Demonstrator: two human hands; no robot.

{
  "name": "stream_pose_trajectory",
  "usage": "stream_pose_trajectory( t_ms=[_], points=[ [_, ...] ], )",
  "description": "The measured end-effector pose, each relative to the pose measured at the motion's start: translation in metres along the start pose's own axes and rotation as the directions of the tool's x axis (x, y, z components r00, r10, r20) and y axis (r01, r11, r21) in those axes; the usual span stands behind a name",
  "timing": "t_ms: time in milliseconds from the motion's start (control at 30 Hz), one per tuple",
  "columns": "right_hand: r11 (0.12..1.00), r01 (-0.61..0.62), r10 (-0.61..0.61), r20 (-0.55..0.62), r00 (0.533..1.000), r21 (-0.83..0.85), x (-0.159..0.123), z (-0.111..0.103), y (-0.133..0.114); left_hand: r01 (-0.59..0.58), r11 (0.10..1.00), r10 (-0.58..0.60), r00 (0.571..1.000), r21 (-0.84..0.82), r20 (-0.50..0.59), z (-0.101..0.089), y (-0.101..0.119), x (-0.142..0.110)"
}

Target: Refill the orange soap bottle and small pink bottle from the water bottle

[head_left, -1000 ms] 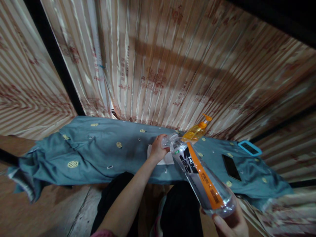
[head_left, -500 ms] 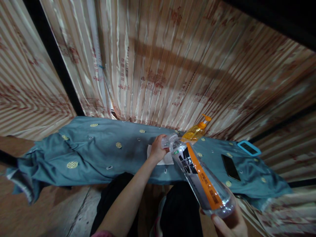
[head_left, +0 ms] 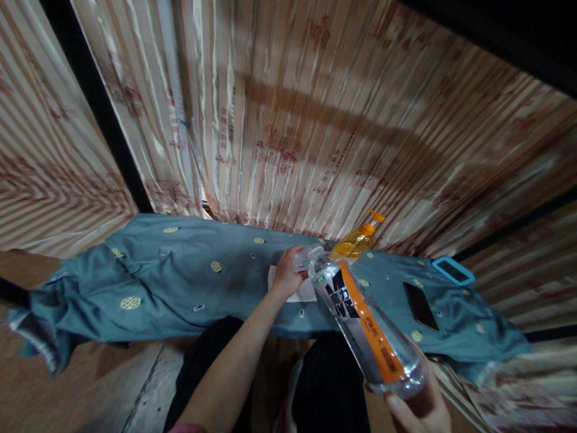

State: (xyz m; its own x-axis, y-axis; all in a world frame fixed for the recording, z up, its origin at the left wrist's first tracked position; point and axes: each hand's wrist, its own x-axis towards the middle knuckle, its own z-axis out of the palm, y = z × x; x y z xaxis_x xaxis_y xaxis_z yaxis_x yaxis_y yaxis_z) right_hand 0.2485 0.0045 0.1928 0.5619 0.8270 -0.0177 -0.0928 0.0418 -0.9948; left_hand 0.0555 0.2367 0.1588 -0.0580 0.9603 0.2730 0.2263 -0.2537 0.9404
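Observation:
My right hand (head_left: 417,400) is closed around the base of a large clear plastic bottle (head_left: 356,319) with a silver and orange label. The bottle slants, its neck pointing up and left in the picture toward my left hand (head_left: 287,273). Those fingers are wrapped round a small clear plastic container (head_left: 301,261), whose exact kind I cannot make out. The bottle's neck meets or overlaps the container's rim; whether they touch, I cannot tell. Under my left hand lies a white tissue or cloth (head_left: 303,293). Just behind the neck is a pump bottle (head_left: 355,242) of yellow liquid with an orange pump.
A grey-green cloth with yellow pineapple prints (head_left: 171,282) covers the low surface. To the right lie a black phone (head_left: 421,305) and a blue-framed device (head_left: 453,270). Striped curtains (head_left: 279,120) and dark metal posts (head_left: 99,108) enclose the space.
The view has shifted very slightly. Both hands, the large bottle and the small container keep nearly the same positions.

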Motion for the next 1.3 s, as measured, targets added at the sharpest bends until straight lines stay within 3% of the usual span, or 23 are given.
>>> stream_pose_trajectory(
  t_ms=[567, 900, 1300],
  points=[
    [0.994, 0.045, -0.044, 0.009, 0.999, -0.104, 0.0012, -0.0025, 0.0029, -0.021, 1.000, 0.021, 1.000, -0.004, -0.019, 0.0029, -0.0056, 0.0001],
    [0.998, 0.001, -0.001, -0.005, 1.000, -0.065, 0.0017, -0.0028, 0.0020, -0.016, 1.000, 0.016, 1.000, -0.002, -0.012, 0.0022, -0.0037, 0.0003],
    [0.997, 0.041, -0.041, 0.002, 0.999, -0.064, 0.0018, -0.0030, 0.0032, -0.021, 1.000, 0.021, 1.000, -0.018, -0.014, 0.0023, -0.0030, -0.0006]
  ],
)
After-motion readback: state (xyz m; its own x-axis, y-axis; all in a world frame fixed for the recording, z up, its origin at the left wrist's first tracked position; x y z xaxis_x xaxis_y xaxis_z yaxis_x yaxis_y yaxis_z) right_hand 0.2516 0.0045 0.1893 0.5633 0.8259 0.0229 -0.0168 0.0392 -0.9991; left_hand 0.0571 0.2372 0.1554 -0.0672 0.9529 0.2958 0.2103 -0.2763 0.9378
